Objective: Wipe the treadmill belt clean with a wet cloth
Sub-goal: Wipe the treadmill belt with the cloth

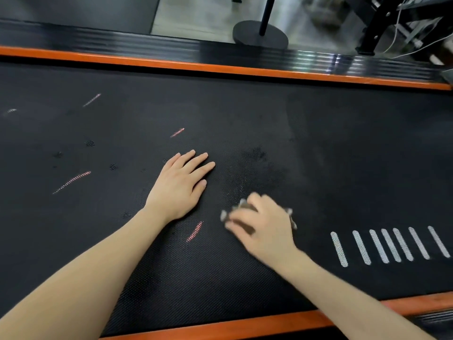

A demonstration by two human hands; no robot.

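The black textured treadmill belt (pixel 343 148) fills the view, with pink and white streak marks on its left half and a darker damp patch (pixel 255 165) near the middle. My left hand (pixel 181 185) lies flat on the belt with straight fingers. To its right, my right hand (pixel 264 224) is blurred by motion and grips a small crumpled grey-brown cloth (pixel 242 207) pressed to the belt. Most of the cloth is hidden under the hand.
Orange trim (pixel 220 66) and a black side rail (pixel 122 42) border the belt's far side; another orange strip (pixel 245 326) runs along the near edge. Several white stripes (pixel 389 245) mark the belt at right. A round black stand base (pixel 259 36) and cables sit on the floor beyond.
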